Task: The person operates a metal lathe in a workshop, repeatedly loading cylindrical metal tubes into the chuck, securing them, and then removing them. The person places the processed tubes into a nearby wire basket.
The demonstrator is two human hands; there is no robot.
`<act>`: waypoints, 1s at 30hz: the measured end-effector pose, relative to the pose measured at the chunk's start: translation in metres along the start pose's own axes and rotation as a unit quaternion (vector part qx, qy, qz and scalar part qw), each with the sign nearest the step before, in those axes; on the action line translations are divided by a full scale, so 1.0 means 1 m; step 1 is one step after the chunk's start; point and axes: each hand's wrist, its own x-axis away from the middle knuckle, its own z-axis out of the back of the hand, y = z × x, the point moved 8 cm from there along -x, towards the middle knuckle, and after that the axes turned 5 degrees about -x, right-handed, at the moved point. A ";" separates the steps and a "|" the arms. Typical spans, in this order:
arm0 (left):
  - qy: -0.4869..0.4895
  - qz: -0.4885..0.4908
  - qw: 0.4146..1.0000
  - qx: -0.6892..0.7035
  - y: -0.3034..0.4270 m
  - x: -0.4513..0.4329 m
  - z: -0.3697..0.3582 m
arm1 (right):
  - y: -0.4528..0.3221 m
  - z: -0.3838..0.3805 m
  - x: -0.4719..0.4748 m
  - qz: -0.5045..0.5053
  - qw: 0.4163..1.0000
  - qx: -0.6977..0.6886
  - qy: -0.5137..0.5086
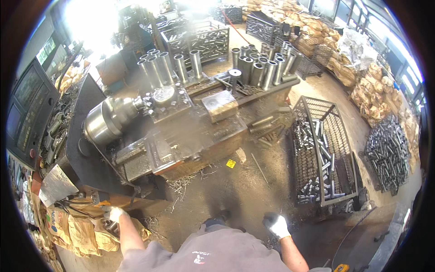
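My left hand (116, 214), in a white glove, reaches over an open paper sack (137, 231) at the lower left. Short metal tubes (111, 226) lie in the sack just below it. A small orange object (102, 203) is close to the fingertips; whether they touch it is unclear. Low at my right side hangs my right hand (278, 226), in a white glove with dark fingers. Its fingers look partly curled, and I cannot make out anything in them. Ahead of me stands a metal lathe with a large steel chuck (103, 122) and a tool post (168, 102).
Upright steel tubes (256, 73) stand on the lathe's far end. A mesh crate (340, 136) of metal pieces is at the right, with a heap of short rods (387, 153) beyond. A control panel (29, 112) rises at the left. Metal shavings (180, 185) and a yellow card (230, 164) lie on the floor.
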 end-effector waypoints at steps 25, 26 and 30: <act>-0.235 -0.724 0.538 0.362 0.606 0.710 0.300 | 0.270 0.318 -0.387 -0.053 0.956 -0.228 0.176; -0.202 -0.775 0.528 0.283 0.623 0.798 0.406 | 0.318 0.343 -0.420 -0.084 0.954 -0.215 0.191; 0.076 -0.857 0.335 0.383 0.752 0.997 0.571 | 0.503 0.352 -0.567 -0.286 0.782 -0.541 0.118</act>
